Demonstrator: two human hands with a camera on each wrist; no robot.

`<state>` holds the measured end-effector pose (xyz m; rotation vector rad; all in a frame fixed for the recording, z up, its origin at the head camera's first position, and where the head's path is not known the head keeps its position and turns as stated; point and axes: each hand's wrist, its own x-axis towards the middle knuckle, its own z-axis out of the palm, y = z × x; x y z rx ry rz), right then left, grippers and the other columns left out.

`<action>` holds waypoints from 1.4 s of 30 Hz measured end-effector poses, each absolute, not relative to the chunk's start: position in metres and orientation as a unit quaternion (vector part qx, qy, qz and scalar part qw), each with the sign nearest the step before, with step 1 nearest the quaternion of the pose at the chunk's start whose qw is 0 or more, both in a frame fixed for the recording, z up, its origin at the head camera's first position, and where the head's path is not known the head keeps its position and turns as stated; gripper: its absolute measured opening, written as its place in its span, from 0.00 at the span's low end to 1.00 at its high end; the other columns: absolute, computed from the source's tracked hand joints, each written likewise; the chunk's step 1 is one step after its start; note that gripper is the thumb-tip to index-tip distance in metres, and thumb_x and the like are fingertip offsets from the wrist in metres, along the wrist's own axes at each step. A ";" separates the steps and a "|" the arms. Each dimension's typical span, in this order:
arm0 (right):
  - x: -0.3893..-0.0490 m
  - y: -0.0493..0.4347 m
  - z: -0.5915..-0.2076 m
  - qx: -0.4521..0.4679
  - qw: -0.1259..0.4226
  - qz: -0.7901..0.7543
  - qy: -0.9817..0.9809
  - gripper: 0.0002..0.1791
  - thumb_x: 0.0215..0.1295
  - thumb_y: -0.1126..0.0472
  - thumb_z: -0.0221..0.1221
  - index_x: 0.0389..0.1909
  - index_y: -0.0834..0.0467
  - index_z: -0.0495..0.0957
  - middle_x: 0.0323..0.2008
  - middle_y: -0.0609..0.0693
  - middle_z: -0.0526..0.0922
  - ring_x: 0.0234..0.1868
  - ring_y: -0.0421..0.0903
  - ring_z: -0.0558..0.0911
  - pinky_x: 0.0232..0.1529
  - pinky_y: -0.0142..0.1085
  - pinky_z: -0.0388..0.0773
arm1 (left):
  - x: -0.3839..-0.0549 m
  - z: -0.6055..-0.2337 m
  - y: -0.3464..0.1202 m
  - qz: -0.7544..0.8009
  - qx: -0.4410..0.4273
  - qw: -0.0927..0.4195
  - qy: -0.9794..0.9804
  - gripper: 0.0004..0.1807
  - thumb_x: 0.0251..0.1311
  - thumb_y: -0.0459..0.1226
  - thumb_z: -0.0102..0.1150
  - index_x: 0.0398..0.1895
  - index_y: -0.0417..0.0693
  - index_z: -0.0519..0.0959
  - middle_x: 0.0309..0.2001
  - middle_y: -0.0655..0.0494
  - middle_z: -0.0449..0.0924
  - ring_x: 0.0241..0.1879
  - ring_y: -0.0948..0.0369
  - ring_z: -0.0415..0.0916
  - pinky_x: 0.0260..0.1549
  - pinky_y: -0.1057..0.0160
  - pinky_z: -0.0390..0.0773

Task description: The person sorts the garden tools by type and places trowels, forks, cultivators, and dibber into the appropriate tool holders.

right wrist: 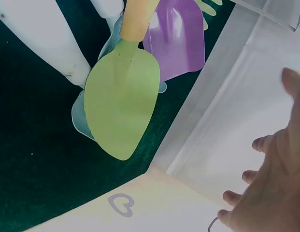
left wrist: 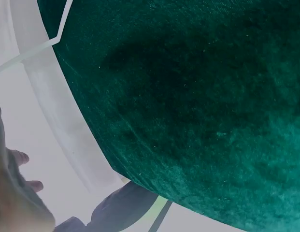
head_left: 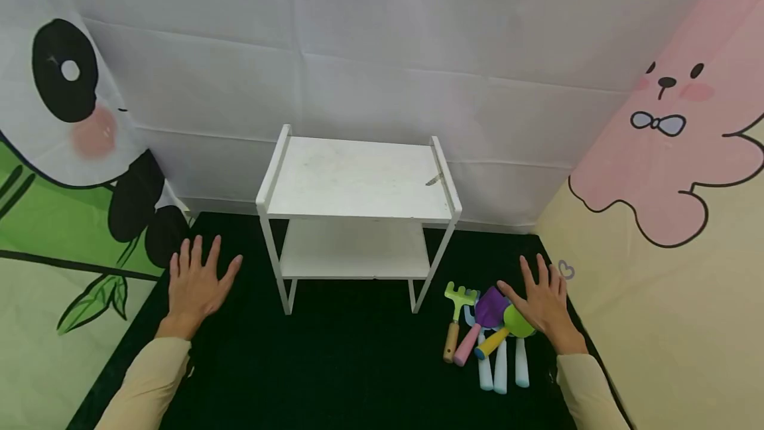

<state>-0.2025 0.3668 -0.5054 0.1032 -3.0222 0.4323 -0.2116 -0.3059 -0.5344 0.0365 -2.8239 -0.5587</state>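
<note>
My left hand (head_left: 193,287) is held with fingers spread over the dark green floor cloth, left of the white shelf, and holds nothing. On the other side my right hand (head_left: 544,304), also spread and holding nothing, hovers over the far right of a pile of toy garden tools. In that pile lie a green trowel (right wrist: 123,96) with a yellow handle, a purple shovel (head_left: 491,308) with a pink handle, and a light green rake (head_left: 459,297) with a wooden handle. Several pale blue handles (head_left: 500,367) stick out toward me, their heads partly hidden beneath the other tools.
A white two-tier shelf (head_left: 358,178) stands against the white back wall, with a small grey mark (head_left: 434,179) on its top. Its lower tier (head_left: 358,251) is bare white. Printed side walls, a panda (head_left: 65,71) at left and a pink bear (head_left: 668,151) at right, border the green cloth (head_left: 334,363).
</note>
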 end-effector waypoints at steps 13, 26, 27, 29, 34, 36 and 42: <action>-0.192 0.364 -0.513 0.064 0.181 0.202 -0.960 0.32 0.73 0.57 0.61 0.69 0.71 0.65 0.68 0.78 0.61 0.68 0.78 0.60 0.66 0.74 0.53 | -0.207 -0.528 -0.299 -0.256 0.031 0.188 -0.948 0.37 0.80 0.55 0.37 0.74 0.32 0.62 0.71 0.24 0.57 0.70 0.28 0.52 0.68 0.26 0.50; -0.181 0.358 -0.519 0.050 0.232 0.227 -0.944 0.21 0.70 0.63 0.64 0.59 0.70 0.74 0.57 0.72 0.75 0.57 0.71 0.75 0.57 0.67 0.71 | -0.204 -0.525 -0.283 -0.306 0.039 0.201 -0.930 0.34 0.81 0.53 0.37 0.75 0.36 0.63 0.71 0.27 0.61 0.68 0.29 0.57 0.64 0.26 0.56; -0.179 0.357 -0.518 0.046 0.230 0.230 -0.944 0.21 0.71 0.63 0.63 0.58 0.70 0.74 0.57 0.72 0.75 0.56 0.71 0.75 0.57 0.67 0.72 | -0.203 -0.524 -0.282 -0.310 0.037 0.202 -0.928 0.34 0.81 0.53 0.37 0.75 0.36 0.63 0.71 0.27 0.61 0.68 0.29 0.58 0.64 0.26 0.56; -0.176 0.356 -0.519 0.038 0.225 0.235 -0.945 0.21 0.72 0.62 0.62 0.59 0.70 0.74 0.56 0.72 0.77 0.55 0.69 0.77 0.55 0.66 0.73 | -0.202 -0.522 -0.279 -0.317 0.033 0.204 -0.926 0.33 0.81 0.52 0.38 0.75 0.36 0.63 0.71 0.27 0.62 0.68 0.29 0.58 0.65 0.27 0.57; -0.169 0.355 -0.520 0.019 0.223 0.238 -0.945 0.20 0.73 0.61 0.61 0.58 0.70 0.75 0.51 0.70 0.81 0.48 0.65 0.81 0.47 0.62 0.79 | -0.199 -0.516 -0.271 -0.335 0.025 0.209 -0.918 0.32 0.81 0.51 0.38 0.74 0.36 0.64 0.71 0.28 0.63 0.68 0.31 0.60 0.65 0.28 0.58; -0.167 0.354 -0.521 0.014 0.225 0.239 -0.945 0.19 0.74 0.60 0.61 0.58 0.69 0.76 0.49 0.69 0.82 0.46 0.64 0.82 0.45 0.62 0.80 | -0.198 -0.513 -0.268 -0.340 0.027 0.211 -0.916 0.32 0.81 0.52 0.37 0.74 0.36 0.64 0.71 0.28 0.63 0.68 0.31 0.60 0.65 0.29 0.59; -0.160 0.350 -0.522 0.001 0.223 0.253 -0.941 0.18 0.73 0.61 0.61 0.56 0.69 0.76 0.48 0.68 0.83 0.44 0.63 0.84 0.42 0.60 0.82 | -0.196 -0.508 -0.260 -0.348 0.033 0.220 -0.911 0.32 0.82 0.51 0.37 0.75 0.38 0.64 0.70 0.29 0.65 0.67 0.32 0.61 0.65 0.30 0.60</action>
